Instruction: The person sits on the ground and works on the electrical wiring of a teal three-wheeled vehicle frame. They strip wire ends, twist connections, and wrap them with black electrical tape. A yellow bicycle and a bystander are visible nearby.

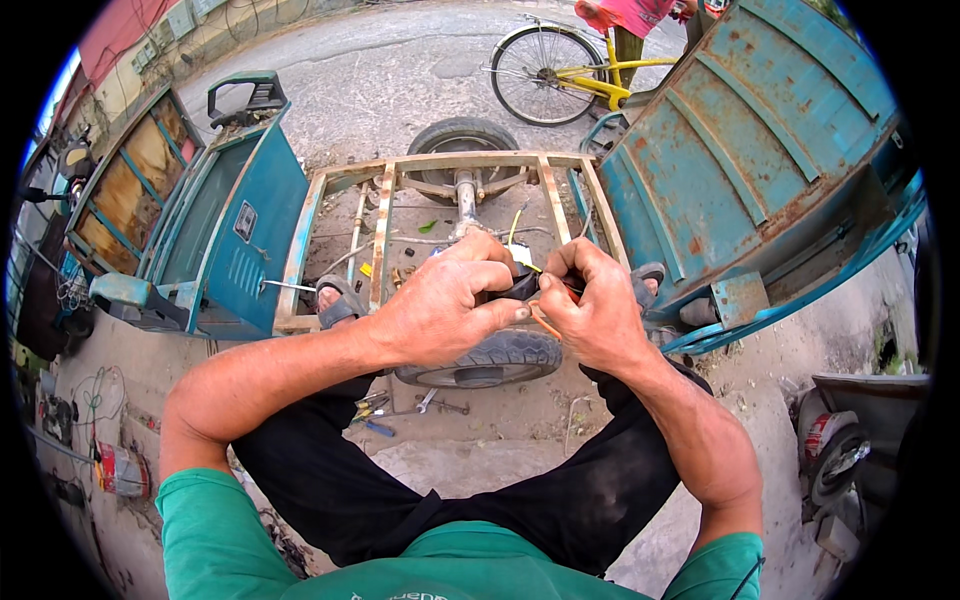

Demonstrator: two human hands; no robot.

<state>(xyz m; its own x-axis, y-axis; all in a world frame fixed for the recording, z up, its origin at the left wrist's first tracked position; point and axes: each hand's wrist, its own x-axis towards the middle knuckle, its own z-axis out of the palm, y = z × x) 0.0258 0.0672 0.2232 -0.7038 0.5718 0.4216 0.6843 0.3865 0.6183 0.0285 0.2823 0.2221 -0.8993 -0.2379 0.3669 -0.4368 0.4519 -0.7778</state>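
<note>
Both of my hands meet over the middle of a rusty teal metal frame (pixel 380 235). My left hand (pixel 455 295) is closed, its fingertips at a small dark piece (pixel 522 286) that my fingers partly hide. My right hand (pixel 595 305) pinches thin wires beside it; an orange wire (pixel 545 322) hangs below its thumb. A yellow-green wire (pixel 516 222) stands up just beyond the fingertips. The wires' far ends and the dark piece's exact kind are hidden. Under my hands, a black tyre (pixel 480 360) lies at the near side of the frame.
A second wheel (pixel 460 137) stands at the frame's far side. Teal body panels rise at left (pixel 250 225) and right (pixel 740 150). My sandalled feet rest at the frame's sides. Hand tools (pixel 380 410) lie on the ground. Beyond, a person stands by a yellow bicycle (pixel 590 82).
</note>
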